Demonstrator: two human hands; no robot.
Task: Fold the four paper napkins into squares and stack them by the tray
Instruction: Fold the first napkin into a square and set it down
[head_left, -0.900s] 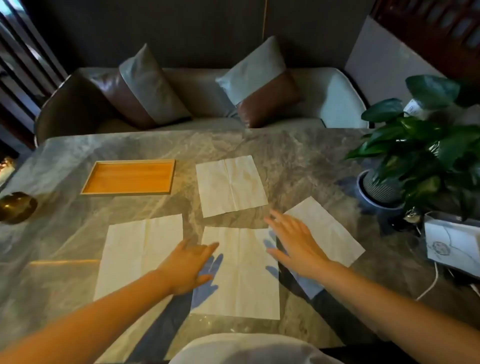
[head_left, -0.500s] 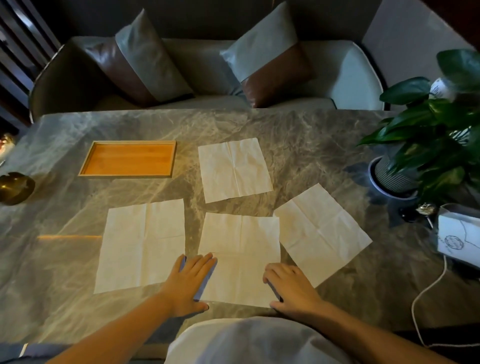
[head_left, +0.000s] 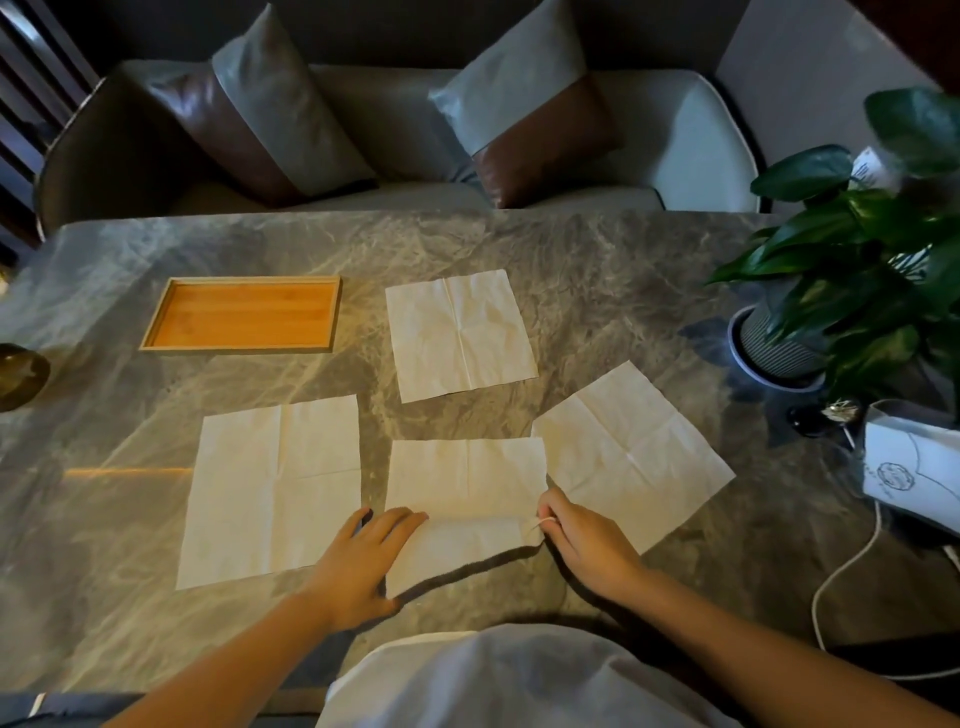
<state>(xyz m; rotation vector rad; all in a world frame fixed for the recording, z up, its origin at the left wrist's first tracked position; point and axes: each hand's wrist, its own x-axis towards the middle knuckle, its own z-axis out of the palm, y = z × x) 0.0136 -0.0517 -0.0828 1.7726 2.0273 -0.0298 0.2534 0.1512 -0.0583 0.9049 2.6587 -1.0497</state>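
The near middle napkin (head_left: 465, 483) lies on the marble table (head_left: 597, 291) straight in front of the person, its near edge raised off the surface and casting a dark shadow beneath; the right hand (head_left: 584, 538) pinches the napkin's near right corner between thumb and forefinger, the other fingers curled in; the left hand (head_left: 363, 558) sits at the napkin's near left edge, fingers extended and close together on top of the paper, the thumb out to the side, though whether the thumb is under the sheet I cannot tell.

Four napkins in all, every one open and showing crosswise creases: the held one; a left napkin (head_left: 272, 488) flat just beside the left hand, its right edge near the held sheet but apart from it; a far napkin (head_left: 460, 332) flat beyond the held one, with a strip of bare table between; a right napkin (head_left: 631, 452) lying at an angle, its near left corner touching or just overlapping the held sheet's right edge.

One wooden tray (head_left: 241, 314) lies at the far left, holding nothing, well apart from both hands and beside the far napkin; one potted plant (head_left: 852, 270) stands at the right edge; one white box (head_left: 914, 467) lies near it, with a white cable (head_left: 841, 577) trailing over the table; two cushions (head_left: 524, 124) lean on the sofa (head_left: 691, 140) behind the table.
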